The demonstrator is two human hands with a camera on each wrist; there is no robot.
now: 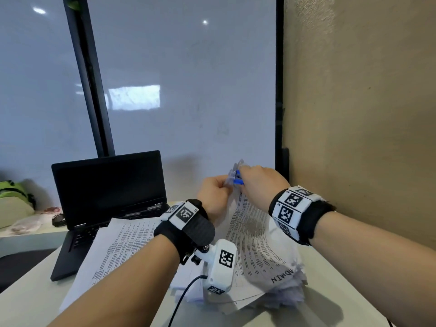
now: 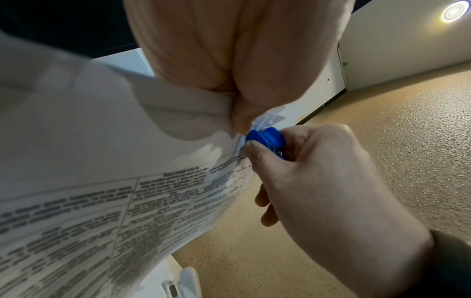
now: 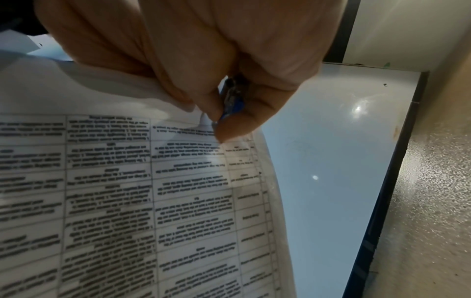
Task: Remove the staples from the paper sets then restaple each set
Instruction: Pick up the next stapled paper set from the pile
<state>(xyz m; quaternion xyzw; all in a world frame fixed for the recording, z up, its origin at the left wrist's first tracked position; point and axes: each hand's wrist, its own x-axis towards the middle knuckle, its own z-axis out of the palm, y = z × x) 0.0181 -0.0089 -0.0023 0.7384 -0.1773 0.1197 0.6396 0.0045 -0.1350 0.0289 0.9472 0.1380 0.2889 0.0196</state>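
A printed paper set (image 1: 250,230) is lifted off the desk by its top corner. My left hand (image 1: 213,192) pinches that corner (image 2: 265,119) between thumb and fingers. My right hand (image 1: 257,182) squeezes a small blue staple remover (image 1: 237,178) against the same corner; the remover (image 2: 266,138) shows blue between thumb and forefinger, and in the right wrist view its metal jaws (image 3: 233,96) sit between my fingertips at the sheet's edge (image 3: 229,141). The staple itself is hidden.
A pile of more printed sheets (image 1: 122,246) lies on the white desk (image 1: 30,286), partly over an open black laptop (image 1: 108,192). A crumpled stack (image 1: 290,291) sits under the lifted set. A beige wall (image 1: 365,114) is close on the right, a whiteboard (image 1: 188,90) behind.
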